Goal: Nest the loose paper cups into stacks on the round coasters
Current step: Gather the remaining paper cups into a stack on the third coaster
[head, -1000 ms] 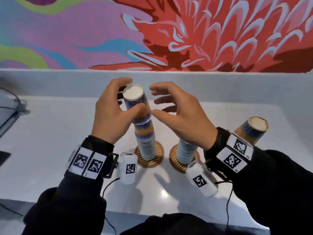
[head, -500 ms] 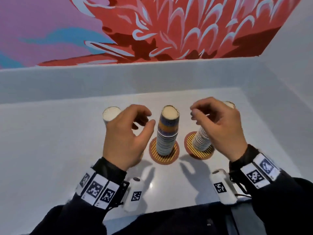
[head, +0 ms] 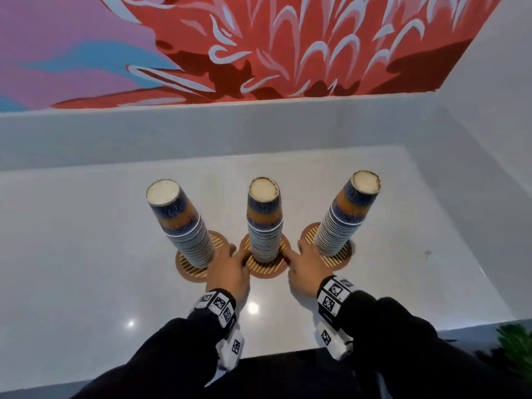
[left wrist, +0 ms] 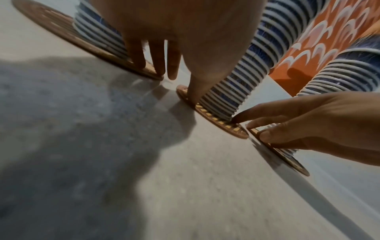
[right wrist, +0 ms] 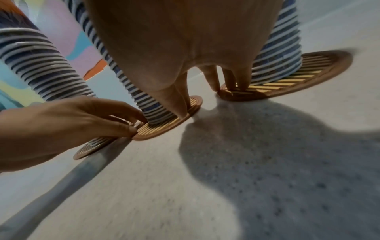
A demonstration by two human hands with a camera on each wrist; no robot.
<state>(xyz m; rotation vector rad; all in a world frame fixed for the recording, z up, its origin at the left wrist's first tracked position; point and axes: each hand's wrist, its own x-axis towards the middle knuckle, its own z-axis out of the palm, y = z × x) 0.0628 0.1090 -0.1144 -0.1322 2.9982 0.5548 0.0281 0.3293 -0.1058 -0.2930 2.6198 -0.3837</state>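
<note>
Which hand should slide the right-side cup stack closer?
Probably the right hand: its fingers already rest on the right coaster beside that stack. The left hand sits between the other two coasters.

No readable text anywhere.
The wrist bands carry only black-and-white square code markers; the paper cups show patterns, no lettering.

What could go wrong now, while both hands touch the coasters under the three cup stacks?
1. The left hand and right hand press on the coasters; a quick slide may topple the tall middle stack.
2. The left stack and right stack stand close by, so one fall may knock another down.
</note>
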